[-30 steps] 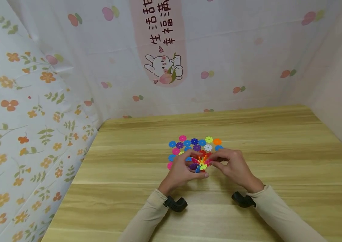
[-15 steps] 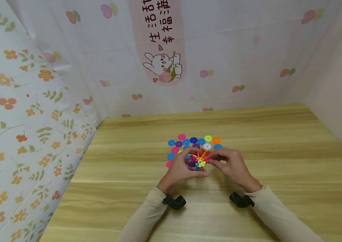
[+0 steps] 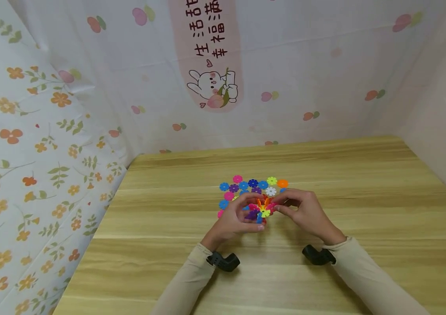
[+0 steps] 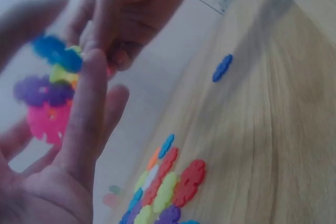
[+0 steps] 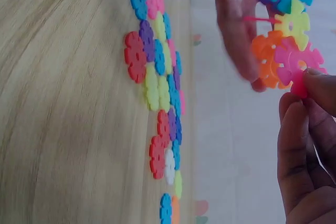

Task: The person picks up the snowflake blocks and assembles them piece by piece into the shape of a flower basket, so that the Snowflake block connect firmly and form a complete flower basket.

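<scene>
In the head view, a cluster of interlocked snowflake discs (image 3: 264, 213) sits between both hands above the table, with yellow, orange, pink, purple and blue pieces. My left hand (image 3: 232, 221) holds it from the left, fingers and thumb curved round its side. From the right, my right hand (image 3: 305, 214) pinches its pink edge. The right wrist view shows thumb and fingertips on a deep pink disc (image 5: 299, 85), which touches a lighter pink disc (image 5: 286, 65). Purple (image 4: 44, 92) and blue (image 4: 58, 53) discs show between the left fingers in the left wrist view.
Loose snowflake discs lie flat in a group behind the hands, among them a white one (image 3: 271, 191) and an orange one (image 3: 282, 183). A single blue disc (image 4: 222, 68) lies apart on the wooden table (image 3: 148, 227). Patterned cloth (image 3: 148, 87) hangs behind.
My left thumb has drawn back slightly to the left, and more of the purple disc shows. The right hand has shifted only a little and still pinches the cluster's pink side.
</scene>
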Demonstrator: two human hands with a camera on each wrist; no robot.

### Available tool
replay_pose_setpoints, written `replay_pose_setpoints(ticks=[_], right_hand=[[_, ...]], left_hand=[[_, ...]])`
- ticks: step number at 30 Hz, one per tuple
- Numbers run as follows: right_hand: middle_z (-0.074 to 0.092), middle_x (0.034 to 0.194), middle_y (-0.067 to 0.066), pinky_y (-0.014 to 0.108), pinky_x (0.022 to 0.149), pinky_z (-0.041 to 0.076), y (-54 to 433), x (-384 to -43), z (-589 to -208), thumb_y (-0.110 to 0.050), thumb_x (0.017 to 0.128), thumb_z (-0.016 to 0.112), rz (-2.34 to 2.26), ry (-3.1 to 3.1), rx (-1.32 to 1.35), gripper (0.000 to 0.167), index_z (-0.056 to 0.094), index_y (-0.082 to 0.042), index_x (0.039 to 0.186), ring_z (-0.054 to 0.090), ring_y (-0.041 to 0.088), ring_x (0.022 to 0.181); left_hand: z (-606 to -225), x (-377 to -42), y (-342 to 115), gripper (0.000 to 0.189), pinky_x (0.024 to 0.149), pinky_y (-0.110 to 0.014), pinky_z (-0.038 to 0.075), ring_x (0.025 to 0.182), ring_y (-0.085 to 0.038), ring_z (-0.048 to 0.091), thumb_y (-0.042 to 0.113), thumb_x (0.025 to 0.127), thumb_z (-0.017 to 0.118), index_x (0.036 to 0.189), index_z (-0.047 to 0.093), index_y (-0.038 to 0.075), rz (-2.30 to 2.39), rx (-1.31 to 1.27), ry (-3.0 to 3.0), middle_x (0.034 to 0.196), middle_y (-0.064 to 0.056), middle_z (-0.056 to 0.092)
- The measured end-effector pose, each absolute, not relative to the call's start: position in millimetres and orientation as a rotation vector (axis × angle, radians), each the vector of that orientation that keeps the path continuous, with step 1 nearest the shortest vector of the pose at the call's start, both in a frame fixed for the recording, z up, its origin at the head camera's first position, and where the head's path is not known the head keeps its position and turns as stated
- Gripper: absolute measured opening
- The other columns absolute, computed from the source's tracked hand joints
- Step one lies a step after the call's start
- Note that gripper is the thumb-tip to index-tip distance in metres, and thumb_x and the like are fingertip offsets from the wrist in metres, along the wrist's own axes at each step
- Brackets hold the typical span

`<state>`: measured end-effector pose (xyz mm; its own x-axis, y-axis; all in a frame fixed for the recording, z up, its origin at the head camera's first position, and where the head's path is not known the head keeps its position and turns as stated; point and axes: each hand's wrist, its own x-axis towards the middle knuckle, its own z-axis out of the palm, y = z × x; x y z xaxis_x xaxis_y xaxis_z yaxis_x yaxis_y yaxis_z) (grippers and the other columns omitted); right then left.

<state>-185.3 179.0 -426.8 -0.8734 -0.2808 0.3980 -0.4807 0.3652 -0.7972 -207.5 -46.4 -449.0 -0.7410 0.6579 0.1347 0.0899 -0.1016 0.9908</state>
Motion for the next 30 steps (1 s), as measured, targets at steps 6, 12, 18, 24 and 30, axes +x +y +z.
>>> replay_pose_setpoints(ticks=[6,12,18,24,30], right_hand=[[0.066,0.091,-0.007,0.03,0.065,0.053,184,-187,-427,-0.002,0.082,0.069,1.486,-2.479,0.686,0.019,0.07,-0.017,0.095,0.061,0.012,0.078],[0.066,0.088,-0.005,0.029,0.06,0.052,206,-189,-423,-0.007,0.084,0.069,1.31,-2.623,0.651,0.014,0.068,-0.017,0.094,0.059,0.01,0.074],[0.063,0.085,0.001,0.028,0.059,0.049,229,-186,-425,-0.006,0.073,0.078,0.956,-2.975,0.706,0.024,0.066,-0.006,0.094,0.057,0.014,0.071],[0.059,0.081,-0.001,0.036,0.065,0.049,235,-185,-441,-0.007,0.063,0.084,0.656,-3.058,0.748,0.034,0.065,-0.007,0.091,0.056,0.018,0.074],[0.057,0.079,-0.001,0.034,0.063,0.046,237,-186,-444,-0.002,0.064,0.082,0.706,-3.057,0.758,0.028,0.065,-0.008,0.086,0.052,0.016,0.072]], left_hand=[[-447,-208,-49,0.066,0.087,-0.044,0.048,0.109,-0.038,0.054,-0.004,0.079,0.07,0.137,0.04,0.009,1.91,0.839,1.69,0.135,-0.01,0.041],[-450,-207,-52,0.067,0.085,-0.048,0.048,0.101,-0.046,0.056,-0.007,0.076,0.071,0.135,0.041,0.007,1.923,0.812,1.757,0.134,-0.009,0.044],[-455,-209,-56,0.063,0.08,-0.041,0.051,0.091,-0.033,0.062,-0.001,0.076,0.075,0.129,0.044,0.011,1.929,0.816,1.83,0.131,-0.007,0.046],[-448,-205,-55,0.062,0.081,-0.041,0.051,0.096,-0.036,0.058,-0.004,0.075,0.073,0.128,0.043,0.005,1.961,0.798,1.807,0.133,-0.01,0.043],[-457,-208,-51,0.061,0.078,-0.042,0.052,0.095,-0.039,0.058,-0.005,0.075,0.074,0.127,0.044,0.008,1.994,0.807,1.813,0.134,-0.007,0.043]])
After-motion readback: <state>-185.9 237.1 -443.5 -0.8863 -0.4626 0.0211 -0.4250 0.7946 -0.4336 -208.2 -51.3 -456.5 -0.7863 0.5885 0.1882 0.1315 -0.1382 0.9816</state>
